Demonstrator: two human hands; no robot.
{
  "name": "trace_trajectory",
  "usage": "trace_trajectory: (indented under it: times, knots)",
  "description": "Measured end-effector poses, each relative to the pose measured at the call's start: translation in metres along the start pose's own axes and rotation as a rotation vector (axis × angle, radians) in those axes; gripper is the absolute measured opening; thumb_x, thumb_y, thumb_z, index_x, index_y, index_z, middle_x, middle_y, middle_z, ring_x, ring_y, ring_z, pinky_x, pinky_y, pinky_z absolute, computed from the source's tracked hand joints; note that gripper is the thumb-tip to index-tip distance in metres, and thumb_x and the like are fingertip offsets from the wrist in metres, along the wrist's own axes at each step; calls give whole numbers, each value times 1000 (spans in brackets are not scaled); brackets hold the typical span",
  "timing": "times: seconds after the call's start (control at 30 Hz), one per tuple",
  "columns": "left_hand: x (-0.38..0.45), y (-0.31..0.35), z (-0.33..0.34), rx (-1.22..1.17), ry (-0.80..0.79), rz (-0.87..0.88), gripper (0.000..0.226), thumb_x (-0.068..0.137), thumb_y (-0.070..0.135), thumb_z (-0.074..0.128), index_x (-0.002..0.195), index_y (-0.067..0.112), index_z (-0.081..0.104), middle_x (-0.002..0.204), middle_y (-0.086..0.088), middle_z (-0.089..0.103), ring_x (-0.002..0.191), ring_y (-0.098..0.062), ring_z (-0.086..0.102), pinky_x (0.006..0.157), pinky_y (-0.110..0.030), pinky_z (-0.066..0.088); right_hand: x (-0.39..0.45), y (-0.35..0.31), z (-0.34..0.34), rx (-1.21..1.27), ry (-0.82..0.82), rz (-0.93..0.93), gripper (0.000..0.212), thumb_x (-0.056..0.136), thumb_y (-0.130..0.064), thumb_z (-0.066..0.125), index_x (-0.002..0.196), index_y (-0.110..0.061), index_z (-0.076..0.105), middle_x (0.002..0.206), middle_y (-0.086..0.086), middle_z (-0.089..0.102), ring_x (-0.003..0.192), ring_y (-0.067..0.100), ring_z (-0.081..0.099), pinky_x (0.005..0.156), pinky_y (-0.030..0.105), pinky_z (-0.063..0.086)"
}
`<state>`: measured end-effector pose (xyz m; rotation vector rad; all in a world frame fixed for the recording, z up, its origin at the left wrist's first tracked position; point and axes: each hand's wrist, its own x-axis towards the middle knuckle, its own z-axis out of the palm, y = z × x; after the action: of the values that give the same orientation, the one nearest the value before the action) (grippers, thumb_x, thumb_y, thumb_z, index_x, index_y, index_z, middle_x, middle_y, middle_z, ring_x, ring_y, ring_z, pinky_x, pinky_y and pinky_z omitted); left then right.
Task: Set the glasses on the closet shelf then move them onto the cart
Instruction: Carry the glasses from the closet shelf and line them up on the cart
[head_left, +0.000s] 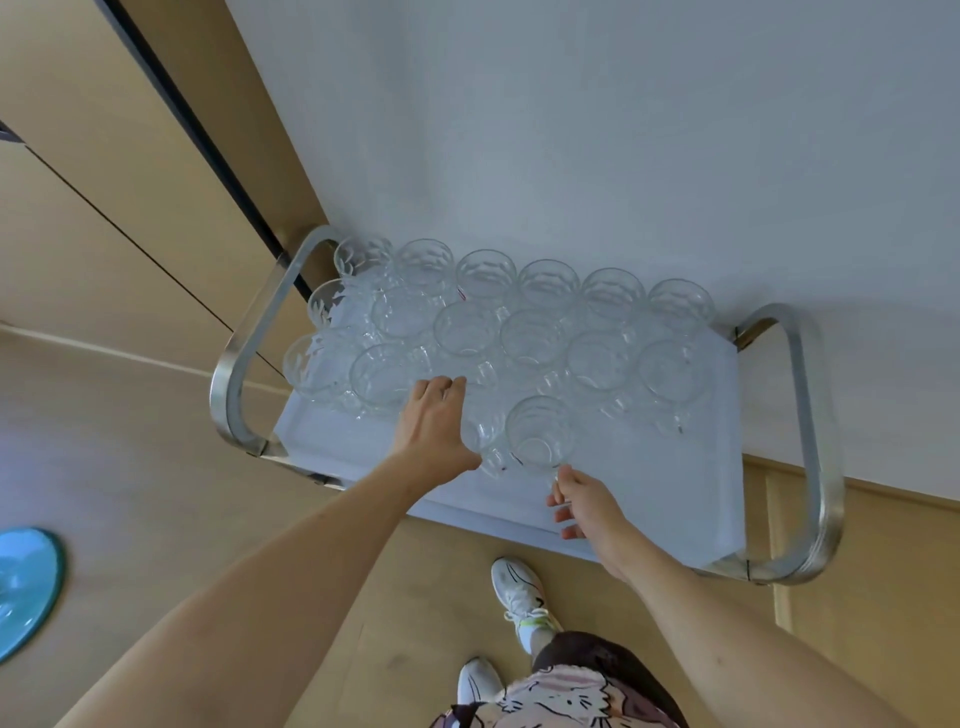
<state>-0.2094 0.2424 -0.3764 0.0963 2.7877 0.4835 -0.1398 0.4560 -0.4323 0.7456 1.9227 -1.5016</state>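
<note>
Many glasses (530, 343) crowd the cart (691, 493); both hands, left hand (434, 431) and right hand (589, 506), each grip one.

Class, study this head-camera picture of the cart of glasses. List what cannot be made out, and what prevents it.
- Glass under the left hand: the hand covers it; its grip is unclear.
- Right hand grip on the front glass handle: too small, transparent.
- Closet shelf: outside the frame.
- Blue round object: cut by the left edge.

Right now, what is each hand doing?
Left hand: grips a clear glass cup on the cart.
Right hand: pinches the handle of another clear glass cup.
</note>
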Motion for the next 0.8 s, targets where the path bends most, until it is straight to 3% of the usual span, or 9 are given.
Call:
trace_trajectory:
  times: [0.17,0.47,0.8]
  knots:
    - [13,-5,-6,3,-7,22,110,73,35,86,158,9,22,153,-7,37,142,-26,26,111,-31,36,7,-11,1,-31,-5,-20,46,108,-40,36,73,-13,49,90,9,60,77,21,52,67,34,48]
    - [24,-14,-14,197,62,51,109,76,59,78,158,12,24,153,-2,42,143,-25,30,119,-36,22,23,-24,8,-59,-28,-32,45,109,-40,33,78,-14,51,96,11,61,83,23,54,72,36,50]
    - [23,-14,-10,159,75,16,107,80,55,76,160,12,19,160,-4,33,151,-26,19,124,-37,12,30,-26,10,-6,-48,-33,37,109,-35,36,92,-16,63,100,5,61,84,20,57,67,31,50]
